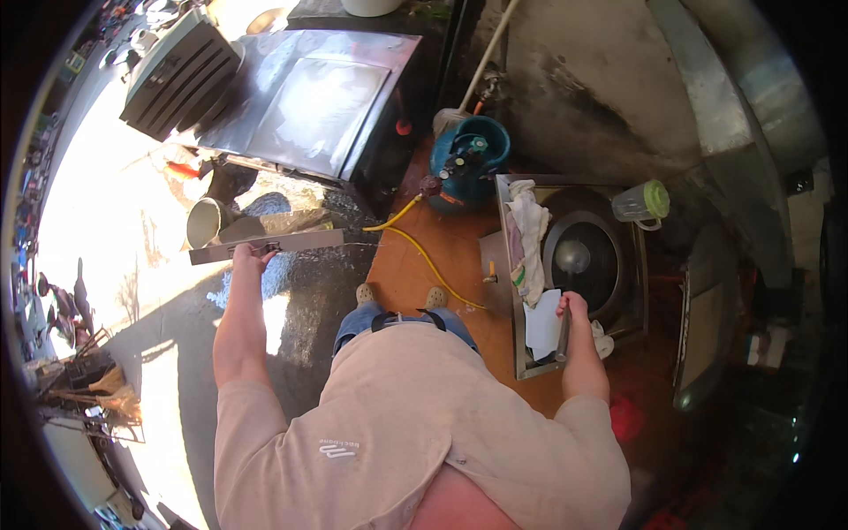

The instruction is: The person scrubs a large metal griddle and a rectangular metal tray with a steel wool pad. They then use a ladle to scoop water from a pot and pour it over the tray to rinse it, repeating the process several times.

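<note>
My left hand (pixel 252 255) grips the edge of a long, flat grey panel or drawer front (pixel 305 242), by a dark fitting near its middle. Behind that panel stands a pale round container (pixel 207 224). On the other side, my right hand (pixel 574 305) is closed around a dark, rod-like handle (pixel 564 338); what the handle belongs to cannot be told. Beneath and beside it lies a white sheet (pixel 543 324) on a metal-framed stove (pixel 515 361) with a large round burner well. Crumpled cloths (pixel 528 232) lie along the stove's near-left side.
A teal gas cylinder (pixel 469 159) with a yellow hose (pixel 424 255) stands ahead, a mop (pixel 452 120) behind it. A clear jug with a green lid (pixel 641 202) is at the stove's far corner. A metal-topped counter (pixel 377 99) and a slatted box (pixel 185 76) are ahead left.
</note>
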